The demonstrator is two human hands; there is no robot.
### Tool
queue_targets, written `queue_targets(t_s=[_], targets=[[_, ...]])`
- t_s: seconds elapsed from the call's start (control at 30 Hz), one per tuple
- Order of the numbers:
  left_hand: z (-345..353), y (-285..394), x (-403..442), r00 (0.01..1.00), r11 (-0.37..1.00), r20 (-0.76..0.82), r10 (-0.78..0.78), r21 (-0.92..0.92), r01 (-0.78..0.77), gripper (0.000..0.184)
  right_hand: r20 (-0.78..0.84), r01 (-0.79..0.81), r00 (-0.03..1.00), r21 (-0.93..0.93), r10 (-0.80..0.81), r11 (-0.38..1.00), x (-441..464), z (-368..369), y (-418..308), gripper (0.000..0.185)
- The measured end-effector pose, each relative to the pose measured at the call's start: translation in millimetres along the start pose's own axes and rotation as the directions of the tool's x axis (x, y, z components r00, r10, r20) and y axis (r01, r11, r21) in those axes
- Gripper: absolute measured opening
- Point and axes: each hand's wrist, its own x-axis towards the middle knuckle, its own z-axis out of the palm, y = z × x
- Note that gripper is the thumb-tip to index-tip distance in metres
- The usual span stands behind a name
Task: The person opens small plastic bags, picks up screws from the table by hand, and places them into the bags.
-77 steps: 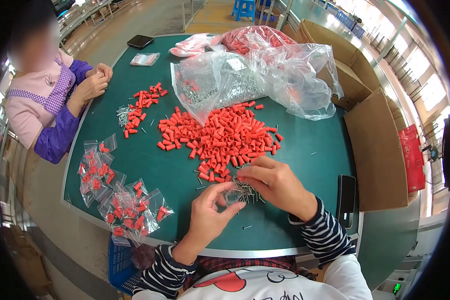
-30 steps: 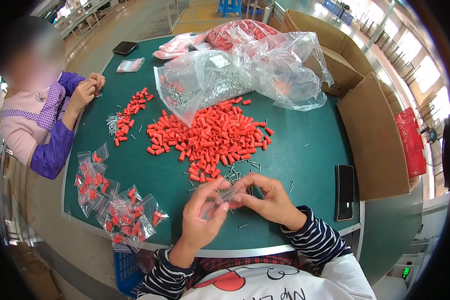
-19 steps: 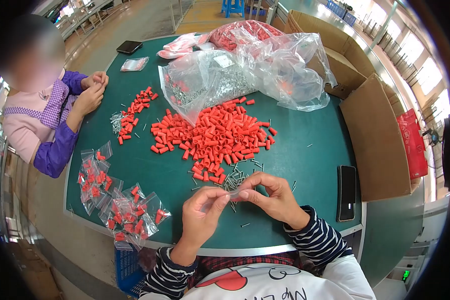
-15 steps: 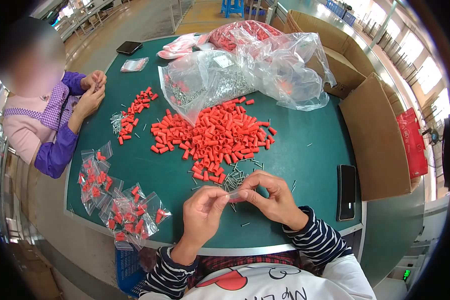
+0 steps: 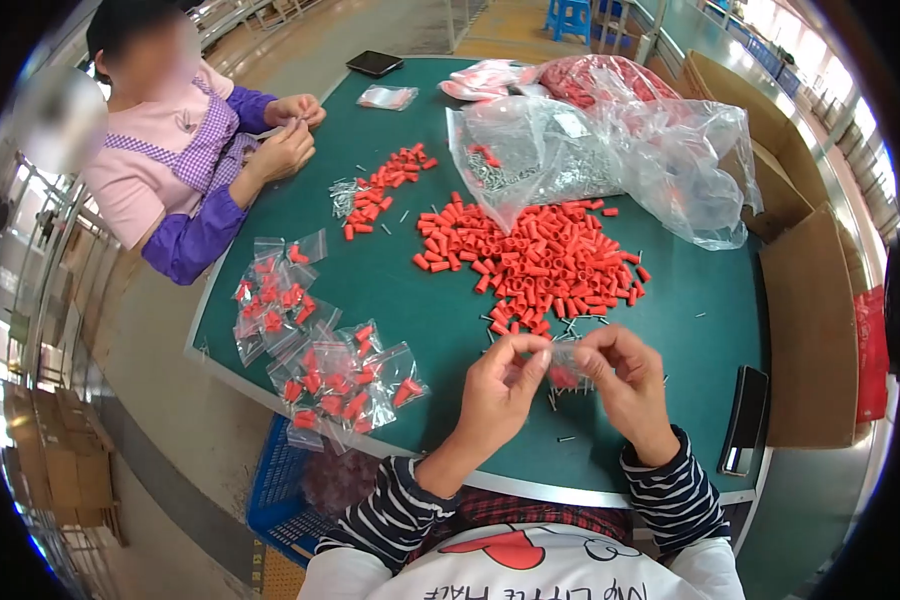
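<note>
Between my hands hangs a small clear zip bag (image 5: 564,372) with red pieces inside. My left hand (image 5: 505,388) pinches its upper left corner, and my right hand (image 5: 625,385) pinches the upper right. Loose screws (image 5: 572,328) lie behind and under the bag, partly hidden by it. A large heap of red plastic plugs (image 5: 540,262) spreads over the green table just beyond my hands. To the left lie filled small bags (image 5: 335,385) with red plugs in them, in an overlapping group.
A co-worker (image 5: 185,150) sits at the left, hands together near a smaller plug pile (image 5: 385,185). Large clear bags (image 5: 560,150) of screws and plugs lie at the back. A phone (image 5: 745,420) and cardboard box (image 5: 810,330) stand right; a blue basket (image 5: 280,490) is below the edge.
The camera view has swung left, so the table appears shifted right. My hands first held the bag near the screws, then closed together on its top; now they are slightly farther apart, with the bag hanging visibly.
</note>
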Motion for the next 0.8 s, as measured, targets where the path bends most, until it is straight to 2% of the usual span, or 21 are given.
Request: queue_targets(t_s=[0.03,0.07,0.1,0.13,0.2,0.23,0.27,0.33,0.37,0.47,0.5,0.6,0.73,0.77,0.8], targets=[[0.9,2.4,1.8,0.997,0.997,-0.054,-0.055,-0.060,0.052,0.016,-0.032,-0.034,0.999,0.141,0.039,0.989,2.8,4.1,-0.8,0.016],[1.1,5.1,2.8,0.988,0.987,-0.103,-0.113,-0.123,0.100,0.017,0.001,0.003,1.000,0.177,-0.004,0.984,5.6,9.7,-7.9,0.018],[-4.7,6.3,1.7,0.969,0.965,-0.025,-0.246,-0.103,0.242,0.021,0.030,0.039,0.998,0.215,-0.046,0.976,7.6,18.1,-21.3,0.020],[-5.7,-0.8,0.4,0.993,0.989,-0.021,-0.117,-0.095,0.115,0.021,0.053,0.073,0.995,0.254,-0.090,0.964,7.2,27.3,-32.9,0.023],[-1.5,-10.8,1.0,0.990,0.987,-0.002,0.142,-0.081,-0.142,0.022,0.118,0.211,0.965,0.169,-0.233,0.963,-0.1,47.8,-46.4,0.025],[3.9,-5.7,0.2,0.998,0.952,-0.035,0.058,-0.300,-0.065,0.022,0.161,0.395,0.902,0.068,-0.401,0.916,1.8,51.0,-54.3,0.028],[10.6,8.5,2.2,0.997,0.861,-0.067,-0.027,-0.509,-0.010,0.021,0.156,0.442,0.886,0.006,-0.437,0.897,4.8,47.7,-54.7,0.028],[5.1,5.3,2.2,0.986,0.941,-0.134,-0.094,-0.337,0.043,0.022,0.158,0.522,0.850,-0.129,-0.502,0.843,7.1,34.8,-54.0,0.029],[6.5,11.8,3.9,0.979,0.899,-0.142,-0.149,-0.431,0.074,0.023,0.090,0.461,0.887,-0.198,-0.453,0.865,6.0,28.0,-45.4,0.023],[12.6,8.7,4.4,0.984,0.837,-0.171,-0.042,-0.544,-0.059,0.023,-0.020,0.113,0.993,-0.193,-0.119,0.975,-2.9,11.6,-16.9,0.019],[16.4,11.2,3.8,0.986,0.825,-0.161,-0.034,-0.561,-0.063,0.021,0.010,0.075,0.997,-0.261,-0.074,0.963,-5.9,9.9,-12.0,0.022],[25.1,11.4,-2.7,0.996,0.866,-0.092,-0.016,-0.499,-0.032,0.020,0.129,-0.068,0.987,-0.177,0.091,0.982,-16.5,11.8,6.2,0.025],[25.5,6.5,-6.2,0.994,0.851,-0.065,-0.090,-0.524,0.043,0.017,0.065,-0.015,0.998,-0.148,0.025,0.989,-19.5,15.7,18.0,0.013],[25.7,7.4,-4.2,0.992,0.842,-0.070,-0.106,-0.537,0.052,0.017,0.084,0.082,0.994,-0.202,-0.066,0.976,-18.6,14.6,16.7,0.009],[25.9,8.6,-2.2,0.989,0.844,-0.083,-0.123,-0.533,0.061,0.018,0.101,0.099,0.992,-0.231,-0.077,0.968,-18.6,13.4,18.3,0.009]])
